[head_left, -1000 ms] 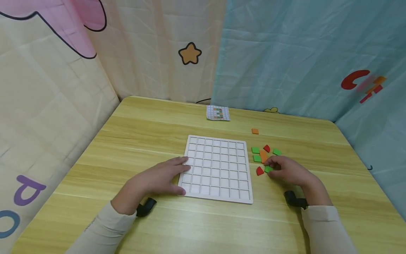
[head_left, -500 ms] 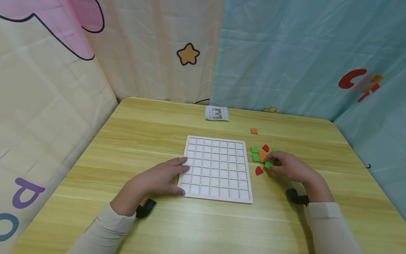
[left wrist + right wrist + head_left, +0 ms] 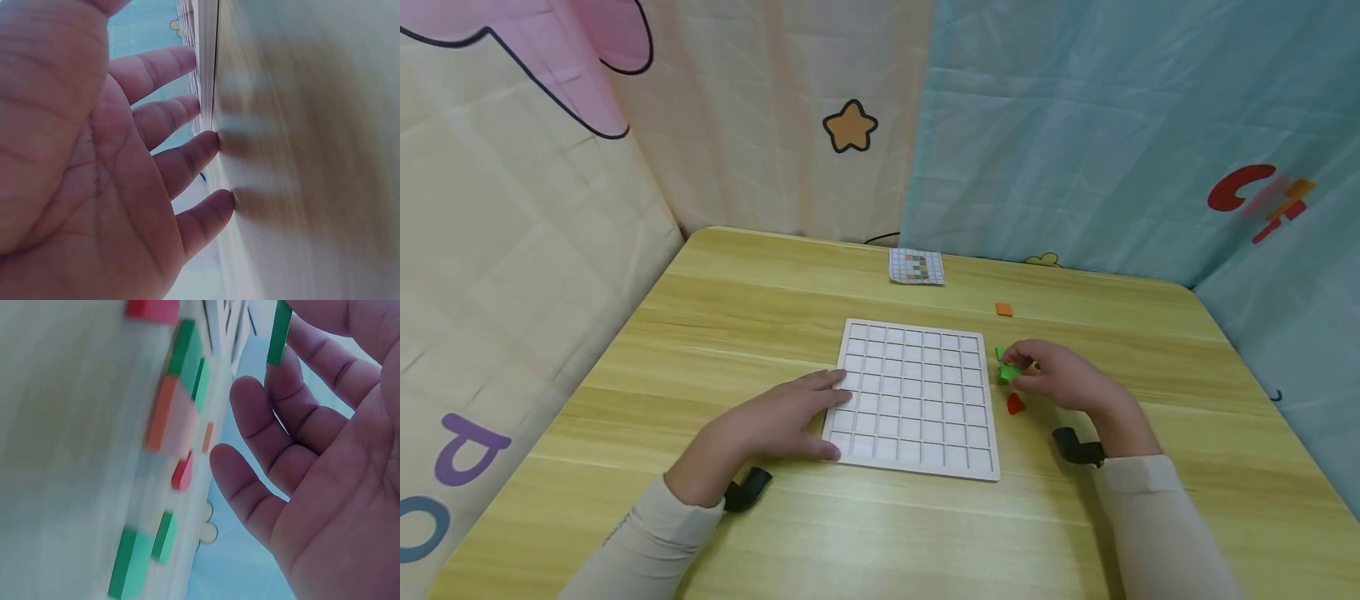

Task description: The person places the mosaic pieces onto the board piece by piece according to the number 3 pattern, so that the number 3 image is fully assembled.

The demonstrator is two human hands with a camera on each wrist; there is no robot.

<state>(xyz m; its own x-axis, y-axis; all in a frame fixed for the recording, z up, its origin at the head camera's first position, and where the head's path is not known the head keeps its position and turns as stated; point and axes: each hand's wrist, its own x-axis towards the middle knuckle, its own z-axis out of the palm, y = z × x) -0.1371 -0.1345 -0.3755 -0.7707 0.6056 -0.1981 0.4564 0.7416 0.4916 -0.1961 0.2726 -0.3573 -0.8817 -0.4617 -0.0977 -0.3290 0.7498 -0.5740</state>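
A white gridded board (image 3: 917, 472) lies on the table in the head view. My left hand (image 3: 767, 421) rests at its left edge with fingers spread; in the left wrist view, fingertips (image 3: 209, 145) touch the edge and the tabletop. My right hand (image 3: 1067, 379) is just right of the board, pinching a green square tile (image 3: 280, 334) above the loose pieces. Below it in the right wrist view lie a larger orange piece (image 3: 170, 419), green tiles (image 3: 186, 353) and red pieces (image 3: 183, 472). From the head view, this hand hides most of them.
At the table's back lies a small card (image 3: 917, 267) printed with a coloured grid pattern. An orange square (image 3: 1003, 309) sits apart, beyond the other pieces. A red quarter-round piece (image 3: 1015, 404) lies close to the board's right edge. Patterned curtains surround the wooden table (image 3: 760, 283).
My right hand has picked the green tile up off the table and moved left and slightly away with it, over the other pieces. The left hand has stayed on the board's edge.
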